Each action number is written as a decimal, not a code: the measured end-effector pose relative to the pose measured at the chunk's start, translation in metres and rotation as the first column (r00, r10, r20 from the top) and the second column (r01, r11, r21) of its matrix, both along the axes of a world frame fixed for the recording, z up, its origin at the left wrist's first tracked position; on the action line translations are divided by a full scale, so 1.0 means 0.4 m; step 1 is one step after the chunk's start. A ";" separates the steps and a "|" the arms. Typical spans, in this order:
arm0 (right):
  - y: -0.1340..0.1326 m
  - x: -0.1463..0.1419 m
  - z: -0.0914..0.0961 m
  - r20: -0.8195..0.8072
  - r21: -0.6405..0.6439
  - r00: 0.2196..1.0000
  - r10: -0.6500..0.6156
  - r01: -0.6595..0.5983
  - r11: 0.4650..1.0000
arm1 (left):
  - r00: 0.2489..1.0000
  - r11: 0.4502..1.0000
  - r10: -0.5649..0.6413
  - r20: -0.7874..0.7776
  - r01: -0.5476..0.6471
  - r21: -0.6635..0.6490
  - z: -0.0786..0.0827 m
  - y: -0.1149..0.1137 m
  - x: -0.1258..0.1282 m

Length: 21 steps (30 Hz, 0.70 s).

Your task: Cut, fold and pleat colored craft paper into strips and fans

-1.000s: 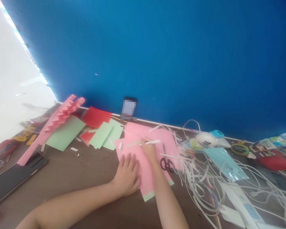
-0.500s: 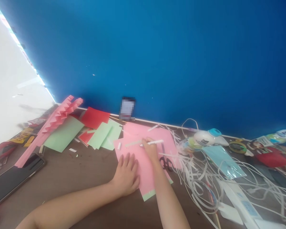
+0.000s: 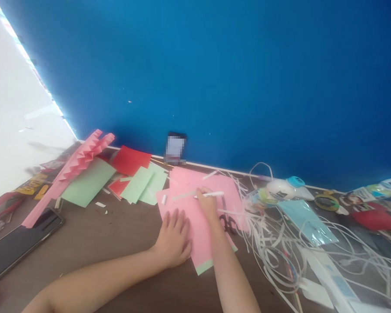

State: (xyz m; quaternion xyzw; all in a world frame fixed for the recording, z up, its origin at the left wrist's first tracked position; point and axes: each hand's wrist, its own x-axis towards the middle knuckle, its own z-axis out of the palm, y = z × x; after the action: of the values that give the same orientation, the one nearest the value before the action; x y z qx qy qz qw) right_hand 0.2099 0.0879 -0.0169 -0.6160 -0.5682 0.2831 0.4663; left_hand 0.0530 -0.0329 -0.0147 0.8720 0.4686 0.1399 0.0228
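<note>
My right hand point(image 3: 207, 204) grips a white pen point(image 3: 215, 194) over the pink paper point(image 3: 200, 237). The pen's tip points left, close to a pale green strip point(image 3: 184, 196) lying on the sheet. My left hand point(image 3: 173, 239) rests flat on the lower left part of the paper, fingers spread. A small white pen cap point(image 3: 164, 199) sits on the sheet above my left fingers. Black-handled scissors point(image 3: 228, 224) lie right of my right wrist, partly on the pink paper. Green paper point(image 3: 204, 267) peeks out below the pink sheet's lower edge.
At the left lie folded pink paper point(image 3: 74, 167), a dark phone point(image 3: 19, 248) and a green sheet point(image 3: 87, 182). Red paper point(image 3: 132, 159) is farther back. White cables point(image 3: 273, 256), a power strip point(image 3: 332, 278), a blue packet point(image 3: 308, 221) and a white bottle point(image 3: 280, 189) crowd the right. A blue wall point(image 3: 215, 78) rises behind.
The view has shifted very slightly. My right hand and the pen stay at nearly the same spot by the green strip, and my left hand remains flat on the paper.
</note>
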 end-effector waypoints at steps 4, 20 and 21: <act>0.003 0.000 0.001 0.023 0.033 0.999 -0.034 0.033 0.999 | 1.000 1.000 0.001 0.007 -0.001 0.009 0.000 -0.001 0.001; 0.002 0.014 0.000 0.045 0.074 0.986 -0.162 0.158 0.985 | 1.000 1.000 0.000 0.011 0.000 -0.013 0.000 0.000 0.001; 0.002 0.015 0.002 0.058 0.072 0.984 -0.170 0.166 0.984 | 1.000 1.000 0.000 0.012 0.000 -0.012 0.000 0.000 0.001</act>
State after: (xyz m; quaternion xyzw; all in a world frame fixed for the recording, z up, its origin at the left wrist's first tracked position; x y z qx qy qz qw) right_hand 0.2159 0.0889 -0.0162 -0.6544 -0.5380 0.2039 0.4906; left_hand 0.0533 -0.0329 -0.0146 0.8711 0.4691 0.1422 0.0307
